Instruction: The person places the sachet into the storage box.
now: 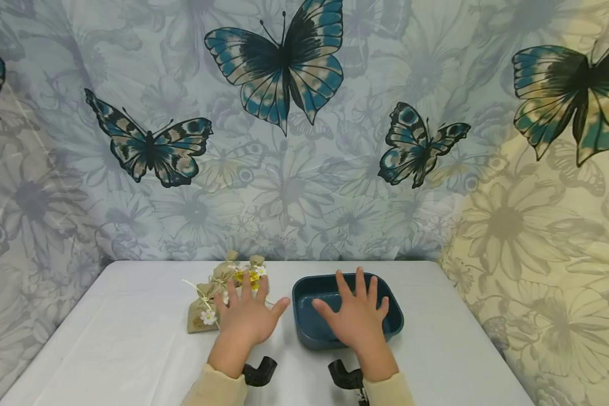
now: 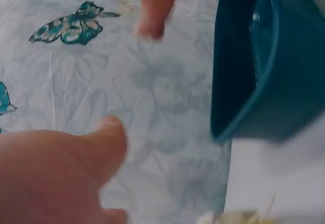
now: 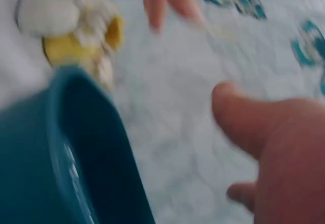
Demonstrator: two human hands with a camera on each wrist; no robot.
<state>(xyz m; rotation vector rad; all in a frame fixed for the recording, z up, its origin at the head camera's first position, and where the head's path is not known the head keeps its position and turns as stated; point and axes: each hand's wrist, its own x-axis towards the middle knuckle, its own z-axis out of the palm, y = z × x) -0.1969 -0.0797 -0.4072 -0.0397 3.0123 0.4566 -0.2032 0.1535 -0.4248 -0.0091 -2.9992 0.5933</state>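
Both hands are held up side by side over the table with fingers spread, holding nothing. My left hand (image 1: 247, 320) overlaps a cluster of small tan drawstring pouches (image 1: 198, 317) in the head view. White daisy-like flowers (image 1: 208, 317) and something yellow (image 1: 254, 278) decorate the pouches, and the hand hides some of them. My right hand (image 1: 360, 322) is in front of a dark blue rectangular tub (image 1: 312, 340), covering part of its inside. The left wrist view shows the left thumb (image 2: 109, 145) apart from the tub (image 2: 284, 82); in the right wrist view the right thumb (image 3: 244, 117) points toward the middle.
A white cloth covers the table (image 1: 117, 338). Behind it hangs a floral backdrop (image 1: 294, 208) printed with butterflies. Black curved wrist mounts (image 1: 260, 372) stick out inward from both wrists. The pouches stand left of the tub, with a strip of table between them.
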